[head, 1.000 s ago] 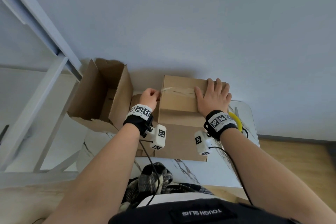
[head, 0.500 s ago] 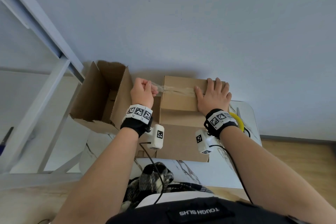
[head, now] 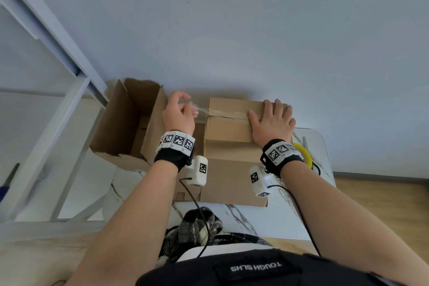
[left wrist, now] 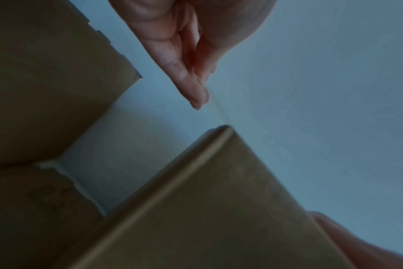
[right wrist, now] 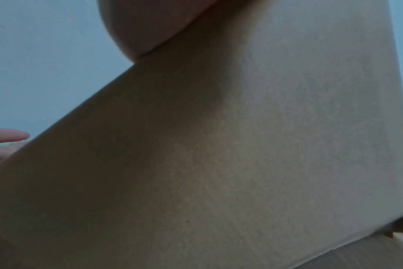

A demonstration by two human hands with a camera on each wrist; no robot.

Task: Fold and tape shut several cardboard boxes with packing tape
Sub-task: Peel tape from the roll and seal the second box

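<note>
A closed brown cardboard box (head: 227,132) stands on a larger box (head: 232,181) on the white table. Clear packing tape (head: 226,114) runs along its top seam. My right hand (head: 271,121) lies flat on the box top, fingers straight, pressing the flaps and the tape. My left hand (head: 180,111) is off the box's left edge and pinches the free end of the tape (head: 200,111), which stretches taut from the box corner. In the left wrist view the tape strip (left wrist: 219,107) runs from the fingertips (left wrist: 196,94) to the box corner (left wrist: 223,129).
An open cardboard box (head: 130,123) lies on its side to the left, flaps spread. A yellow tape roll (head: 304,153) peeks out behind my right wrist on the marbled table (head: 255,220). A white frame (head: 46,123) stands left, and a wall is close behind.
My left hand has pulled the tape end leftward and up, away from the box's left edge, over the open box's flap. The right hand has stayed flat on the box top.
</note>
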